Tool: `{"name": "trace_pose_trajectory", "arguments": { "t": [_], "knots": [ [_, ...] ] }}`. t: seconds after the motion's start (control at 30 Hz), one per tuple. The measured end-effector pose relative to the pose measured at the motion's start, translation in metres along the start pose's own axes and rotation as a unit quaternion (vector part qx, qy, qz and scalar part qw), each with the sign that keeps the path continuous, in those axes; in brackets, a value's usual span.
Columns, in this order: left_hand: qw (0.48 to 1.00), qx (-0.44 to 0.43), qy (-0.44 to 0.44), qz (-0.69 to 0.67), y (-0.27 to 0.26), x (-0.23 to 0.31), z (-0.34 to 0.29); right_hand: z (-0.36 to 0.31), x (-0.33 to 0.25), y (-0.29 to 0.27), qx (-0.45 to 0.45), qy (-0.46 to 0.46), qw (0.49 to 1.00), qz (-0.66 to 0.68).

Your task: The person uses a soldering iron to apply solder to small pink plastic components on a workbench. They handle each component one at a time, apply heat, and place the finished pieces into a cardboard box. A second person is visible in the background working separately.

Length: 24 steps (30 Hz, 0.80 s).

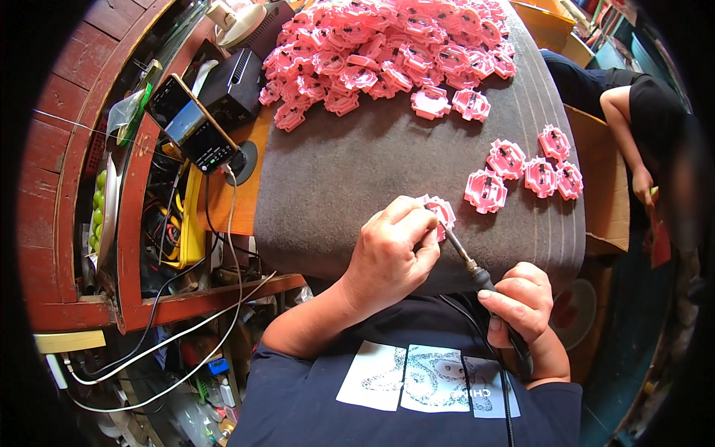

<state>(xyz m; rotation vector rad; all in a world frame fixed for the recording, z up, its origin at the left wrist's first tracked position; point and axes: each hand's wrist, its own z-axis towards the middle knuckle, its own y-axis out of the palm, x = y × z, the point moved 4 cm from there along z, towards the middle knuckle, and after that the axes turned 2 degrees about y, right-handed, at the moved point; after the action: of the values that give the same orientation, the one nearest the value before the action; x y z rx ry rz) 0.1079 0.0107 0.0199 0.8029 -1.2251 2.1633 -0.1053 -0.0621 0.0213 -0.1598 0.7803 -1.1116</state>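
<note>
My left hand [393,253] presses a pink plastic part [439,211] onto the grey mat [350,171], fingers curled over it. In my right hand [521,302] is a soldering iron [477,272] with a black handle, its tip touching the pink part just right of my left fingers. Several finished-looking pink parts [521,171] lie in a small group to the right. A large heap of the same pink parts [387,52] covers the far end of the mat.
A phone on a stand [192,127] and a black box [234,86] sit left of the mat. Cables [186,328] and a yellow device [182,231] hang on the wooden shelf at left. Another person's arm [629,134] is at the right edge.
</note>
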Motion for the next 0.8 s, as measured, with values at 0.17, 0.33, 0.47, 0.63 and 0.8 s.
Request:
{"name": "trace_pose_trajectory", "arguments": {
  "t": [0.17, 0.33, 0.47, 0.63, 0.8],
  "knots": [
    [1.000, 0.003, 0.010, 0.011, -0.0002, -0.0004, 0.0000, -0.0006, -0.0001, 0.0001, 0.005, 0.004, 1.000, 0.000],
    [1.000, -0.002, 0.008, 0.017, -0.0002, -0.0009, -0.0006, -0.0007, 0.0008, 0.0006, 0.007, 0.002, 1.000, 0.001],
    [1.000, -0.004, 0.008, 0.019, 0.0000, -0.0012, -0.0007, -0.0011, 0.0012, 0.0008, 0.008, 0.002, 1.000, 0.000],
    [1.000, 0.003, 0.015, 0.014, -0.0002, -0.0004, -0.0003, -0.0019, 0.0016, 0.0011, 0.008, 0.002, 1.000, 0.003],
    [0.999, 0.007, 0.024, 0.020, -0.0010, -0.0001, -0.0002, -0.0011, -0.0006, -0.0055, 0.035, 0.009, 0.999, 0.003]
  ]
}}
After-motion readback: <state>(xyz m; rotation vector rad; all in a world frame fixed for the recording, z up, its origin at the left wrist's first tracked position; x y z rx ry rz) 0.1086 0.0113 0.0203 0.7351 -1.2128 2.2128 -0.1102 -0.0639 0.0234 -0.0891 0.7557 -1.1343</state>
